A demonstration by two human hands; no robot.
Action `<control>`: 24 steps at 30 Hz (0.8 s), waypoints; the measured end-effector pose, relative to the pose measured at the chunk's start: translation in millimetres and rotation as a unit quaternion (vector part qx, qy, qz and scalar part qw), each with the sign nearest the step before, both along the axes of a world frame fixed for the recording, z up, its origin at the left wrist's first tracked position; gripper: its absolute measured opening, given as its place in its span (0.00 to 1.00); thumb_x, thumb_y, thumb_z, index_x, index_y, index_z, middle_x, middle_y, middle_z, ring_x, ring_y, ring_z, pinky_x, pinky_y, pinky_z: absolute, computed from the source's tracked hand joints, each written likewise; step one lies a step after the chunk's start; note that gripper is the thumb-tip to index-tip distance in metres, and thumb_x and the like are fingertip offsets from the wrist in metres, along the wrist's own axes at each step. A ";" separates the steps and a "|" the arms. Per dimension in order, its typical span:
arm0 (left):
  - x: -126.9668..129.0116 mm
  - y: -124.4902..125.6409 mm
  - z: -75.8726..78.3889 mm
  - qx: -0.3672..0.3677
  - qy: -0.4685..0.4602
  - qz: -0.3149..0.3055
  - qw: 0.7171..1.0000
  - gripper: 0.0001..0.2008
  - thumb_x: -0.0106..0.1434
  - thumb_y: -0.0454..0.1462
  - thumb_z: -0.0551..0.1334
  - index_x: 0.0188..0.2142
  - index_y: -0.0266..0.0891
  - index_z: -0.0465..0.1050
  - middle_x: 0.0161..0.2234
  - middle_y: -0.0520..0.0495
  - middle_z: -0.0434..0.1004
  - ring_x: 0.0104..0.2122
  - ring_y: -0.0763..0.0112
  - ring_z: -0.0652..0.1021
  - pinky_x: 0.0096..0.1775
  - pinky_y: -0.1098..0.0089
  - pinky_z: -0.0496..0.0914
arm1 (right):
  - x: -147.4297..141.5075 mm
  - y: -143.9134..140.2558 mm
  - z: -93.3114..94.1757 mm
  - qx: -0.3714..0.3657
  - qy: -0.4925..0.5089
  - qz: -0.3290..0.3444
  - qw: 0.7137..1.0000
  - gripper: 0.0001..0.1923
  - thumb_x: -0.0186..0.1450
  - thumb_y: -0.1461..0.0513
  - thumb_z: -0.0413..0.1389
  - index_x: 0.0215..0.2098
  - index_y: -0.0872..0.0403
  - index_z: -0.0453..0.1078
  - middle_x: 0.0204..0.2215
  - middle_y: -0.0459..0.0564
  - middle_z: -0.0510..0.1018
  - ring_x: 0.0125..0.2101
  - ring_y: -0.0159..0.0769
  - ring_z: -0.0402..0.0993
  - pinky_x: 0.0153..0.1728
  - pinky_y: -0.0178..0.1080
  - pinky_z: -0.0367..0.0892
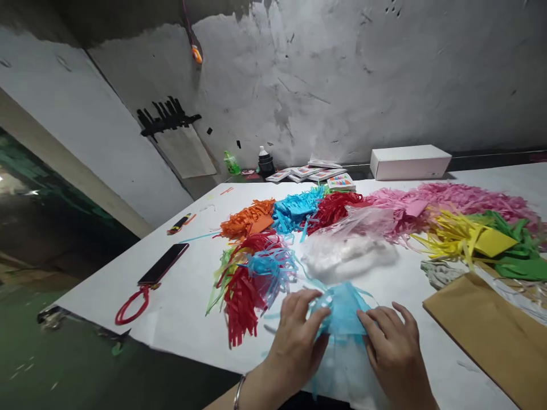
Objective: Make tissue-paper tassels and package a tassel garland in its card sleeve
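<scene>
While both hands work at the near edge of the white paper-covered table [188,319], a light-blue fringed tissue-paper piece [342,310] is pinched between the left hand [297,336] and the right hand [395,350]. Just beside it, a mixed red, blue and green fringe bundle [252,279] is spread.

The blue fringed paper [342,310] lies flat near the worktop's [192,319] near edge, about midway along it. It is light blue and thin, cut into narrow strips that splay outward at its far side. Its middle is bunched and pressed between the two hands, with loose strips trailing toward the near edge.
</scene>
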State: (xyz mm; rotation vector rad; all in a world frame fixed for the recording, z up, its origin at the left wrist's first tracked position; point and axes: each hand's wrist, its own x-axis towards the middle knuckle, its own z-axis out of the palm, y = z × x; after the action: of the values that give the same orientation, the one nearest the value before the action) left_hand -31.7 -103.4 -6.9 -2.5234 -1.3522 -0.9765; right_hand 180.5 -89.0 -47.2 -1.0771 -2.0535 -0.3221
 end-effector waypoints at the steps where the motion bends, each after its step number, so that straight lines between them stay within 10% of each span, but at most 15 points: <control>1: -0.3 -3.1 -1.3 0.016 0.014 0.020 1.000 0.18 0.64 0.34 0.62 0.54 0.39 0.70 0.59 0.30 0.66 0.59 0.42 0.68 0.55 0.41 0.65 | 2.7 -1.6 -4.8 0.009 -0.012 0.005 1.000 0.16 0.67 0.73 0.50 0.49 0.55 0.72 0.34 0.49 0.80 0.37 0.39 0.77 0.57 0.53 0.57; 4: 2.1 -10.2 -5.6 0.020 0.064 -0.027 0.997 0.24 0.65 0.35 0.63 0.60 0.40 0.66 0.64 0.33 0.63 0.67 0.40 0.56 0.64 0.33 0.42 | 8.9 -12.5 -14.4 0.063 -0.042 0.077 0.994 0.15 0.67 0.72 0.51 0.49 0.57 0.73 0.35 0.52 0.81 0.40 0.41 0.77 0.57 0.53 0.58; 8: 6.4 -11.8 -9.0 -0.033 0.013 -0.137 0.990 0.19 0.66 0.26 0.53 0.54 0.39 0.69 0.43 0.47 0.84 0.52 0.62 0.77 0.69 0.46 0.37 | 7.4 -23.8 -17.6 0.075 -0.053 0.126 0.988 0.17 0.66 0.73 0.49 0.48 0.59 0.73 0.36 0.54 0.81 0.41 0.41 0.75 0.56 0.51 0.59; 15: -6.0 -8.7 -14.3 -0.016 -0.007 -0.183 0.983 0.18 0.67 0.25 0.52 0.53 0.37 0.70 0.45 0.46 0.84 0.50 0.66 0.80 0.69 0.53 0.45 | 16.4 -1.7 -15.4 -0.107 0.018 -0.097 0.989 0.24 0.56 0.76 0.48 0.45 0.52 0.71 0.30 0.49 0.76 0.34 0.44 0.73 0.45 0.51 0.58; 24: -2.5 4.2 -43.4 -0.068 0.061 -0.170 0.981 0.17 0.66 0.26 0.53 0.51 0.35 0.70 0.51 0.41 0.82 0.52 0.59 0.80 0.58 0.55 0.72 | 110.4 -8.9 -9.6 -0.024 -0.156 -0.291 0.944 0.16 0.65 0.63 0.47 0.47 0.56 0.72 0.38 0.61 0.80 0.32 0.54 0.76 0.40 0.59 0.64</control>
State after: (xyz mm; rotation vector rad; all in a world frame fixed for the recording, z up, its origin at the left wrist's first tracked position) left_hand -34.1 -99.2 -50.3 -2.9302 -1.0072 -0.7814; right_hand 290.9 -97.9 -56.8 -1.7514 -1.9698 -0.7825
